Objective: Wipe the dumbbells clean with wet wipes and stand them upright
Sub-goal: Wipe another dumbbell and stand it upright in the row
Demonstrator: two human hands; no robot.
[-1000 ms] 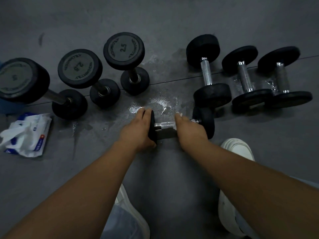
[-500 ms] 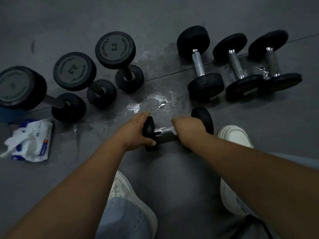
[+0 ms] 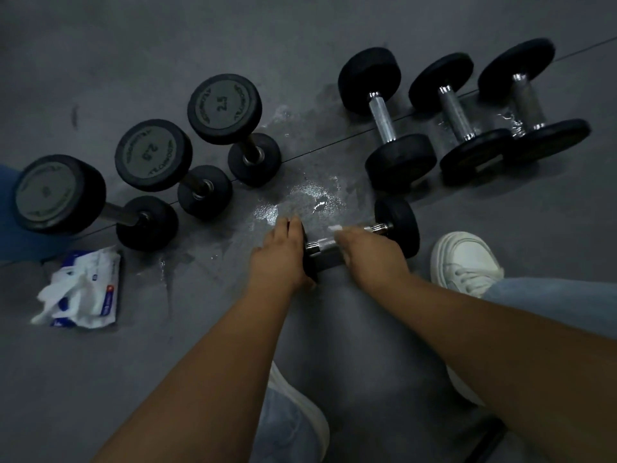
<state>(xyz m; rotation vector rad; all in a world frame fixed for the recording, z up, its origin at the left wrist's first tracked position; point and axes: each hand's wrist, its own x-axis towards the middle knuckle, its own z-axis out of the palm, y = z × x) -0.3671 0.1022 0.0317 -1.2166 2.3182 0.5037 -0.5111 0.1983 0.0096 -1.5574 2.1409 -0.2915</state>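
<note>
Dumbbell is clasped at one end by the left hand, its handle gripped through a wipe by the right hand; left of it three dumbbells are stood upright, three others beyond it lie flat.

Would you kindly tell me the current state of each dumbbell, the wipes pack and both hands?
Left group dumbbells: standing on end.
Right group dumbbells: lying on their sides.
Near dumbbell: lying on its side, held by both hands.
Left hand: gripping its left head.
Right hand: holding a wipe round the handle.
Wipes pack: open, wipes pulled out.
Floor: wet patch ahead of the hands.
</note>
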